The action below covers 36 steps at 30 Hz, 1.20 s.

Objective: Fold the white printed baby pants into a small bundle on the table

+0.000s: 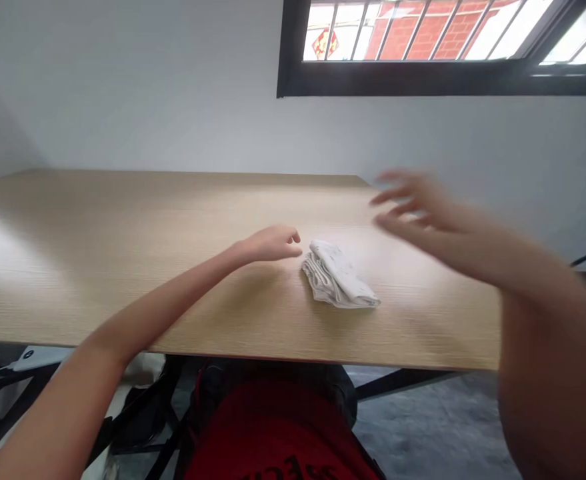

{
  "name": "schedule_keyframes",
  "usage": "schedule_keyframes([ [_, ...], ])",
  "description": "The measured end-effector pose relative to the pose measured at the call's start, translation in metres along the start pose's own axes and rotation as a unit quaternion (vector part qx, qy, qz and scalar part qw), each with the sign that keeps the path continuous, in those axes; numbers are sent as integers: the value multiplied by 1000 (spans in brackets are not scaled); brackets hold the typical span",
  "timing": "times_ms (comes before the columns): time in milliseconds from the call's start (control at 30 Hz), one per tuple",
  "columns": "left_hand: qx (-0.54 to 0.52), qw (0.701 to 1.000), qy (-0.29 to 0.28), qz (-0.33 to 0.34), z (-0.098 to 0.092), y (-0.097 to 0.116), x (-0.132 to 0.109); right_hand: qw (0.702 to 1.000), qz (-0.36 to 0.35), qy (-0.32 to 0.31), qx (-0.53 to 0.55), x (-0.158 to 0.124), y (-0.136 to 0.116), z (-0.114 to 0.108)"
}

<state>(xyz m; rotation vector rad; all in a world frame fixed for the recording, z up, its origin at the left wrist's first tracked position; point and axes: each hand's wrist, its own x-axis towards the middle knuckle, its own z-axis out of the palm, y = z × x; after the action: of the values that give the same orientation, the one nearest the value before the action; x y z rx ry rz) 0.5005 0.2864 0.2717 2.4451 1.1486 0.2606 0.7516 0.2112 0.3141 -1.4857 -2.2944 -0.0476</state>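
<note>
A folded white cloth lies on the wooden table, a little right of centre. My left hand rests on the table just left of the cloth, fingers curled loosely, and I see nothing in it. My right hand hovers above the table, up and to the right of the cloth. It is smeared by motion, but its fingers are spread apart and hold nothing.
A grey wall stands behind the table, with a dark-framed window at upper right. Black table legs, a white object and grey floor show below the near edge. My red shirt is at the bottom.
</note>
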Motion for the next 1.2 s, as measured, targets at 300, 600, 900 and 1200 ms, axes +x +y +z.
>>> schedule_keyframes([
  [300,7,1000,18,-21,59,-13,16,987,-123,-96,43,46,-13,87],
  [600,-40,992,98,-73,84,-4,29,986,-150,-23,76,39,-22,115],
  [900,-340,910,231,-49,65,-7,15,987,-132,51,-72,34,-17,89],
  [1200,-430,868,250,9,-15,44,-10,990,-91,104,-4,44,-53,47],
])
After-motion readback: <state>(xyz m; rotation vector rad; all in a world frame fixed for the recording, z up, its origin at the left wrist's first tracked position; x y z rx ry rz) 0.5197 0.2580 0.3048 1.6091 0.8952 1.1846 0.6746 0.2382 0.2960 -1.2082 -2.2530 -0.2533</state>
